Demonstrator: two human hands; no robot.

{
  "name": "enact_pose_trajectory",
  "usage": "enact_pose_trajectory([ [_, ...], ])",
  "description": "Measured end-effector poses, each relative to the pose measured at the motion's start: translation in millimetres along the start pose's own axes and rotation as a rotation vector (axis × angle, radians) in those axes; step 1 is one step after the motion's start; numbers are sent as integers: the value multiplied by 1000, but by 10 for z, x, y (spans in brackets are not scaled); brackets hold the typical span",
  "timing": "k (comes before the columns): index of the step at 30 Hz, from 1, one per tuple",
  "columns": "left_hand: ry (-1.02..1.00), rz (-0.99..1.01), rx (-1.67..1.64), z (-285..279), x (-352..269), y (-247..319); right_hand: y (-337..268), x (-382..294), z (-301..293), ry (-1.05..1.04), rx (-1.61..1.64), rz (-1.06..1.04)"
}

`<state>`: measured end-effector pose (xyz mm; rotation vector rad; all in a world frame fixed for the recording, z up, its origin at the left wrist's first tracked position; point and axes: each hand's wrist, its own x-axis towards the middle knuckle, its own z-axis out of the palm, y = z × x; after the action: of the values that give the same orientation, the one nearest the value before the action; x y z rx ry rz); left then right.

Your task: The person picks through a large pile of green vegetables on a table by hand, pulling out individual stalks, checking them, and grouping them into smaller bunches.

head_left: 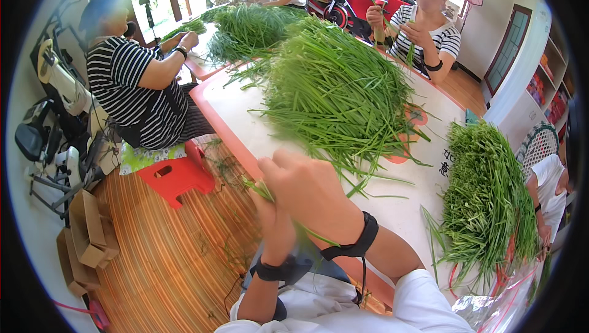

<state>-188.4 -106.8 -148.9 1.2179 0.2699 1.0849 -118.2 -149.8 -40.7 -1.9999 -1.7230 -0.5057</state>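
Observation:
In front of my body, my left hand [275, 229] is closed around a few green chive-like stalks [260, 189], whose ends poke out above the thumb. Over it bends my right hand [313, 190], its curled fingers meeting the same stalks; its fingertips are hidden. A thin stalk [322, 236] trails below the right wrist. Both wrists wear black straps. Just beyond my hands, a large loose pile of the stalks [336, 89] covers much of the white table [391, 199] with its pink edge. Toward the right lies a neatly gathered heap of stalks [483, 195], their ends aligned.
Across the table, a person [423, 38] holds stalks; another person [133, 75] handles some at the left. A further pile [253, 27] lies behind. A red plastic stool [177, 174] and cardboard boxes [92, 231] stand left. Clear plastic with red strips [492, 305] lies lower right.

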Motion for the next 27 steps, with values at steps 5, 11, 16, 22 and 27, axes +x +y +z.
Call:
enact_pose_trajectory([
  [5,-70,-117,21,-95,55,36,72,17,227,53,75,-35],
  [11,-160,-180,227,-194,52,-49,124,0,319,-76,232,-83],
  [16,-112,-259,188,-161,9,-29,156,-60,298,-184,260,-56],
  [22,85,-276,-86,-7,-44,161,106,-61,267,-135,343,-84],
  [27,200,-234,-613,-131,141,319,429,50,13,-214,455,-270],
])
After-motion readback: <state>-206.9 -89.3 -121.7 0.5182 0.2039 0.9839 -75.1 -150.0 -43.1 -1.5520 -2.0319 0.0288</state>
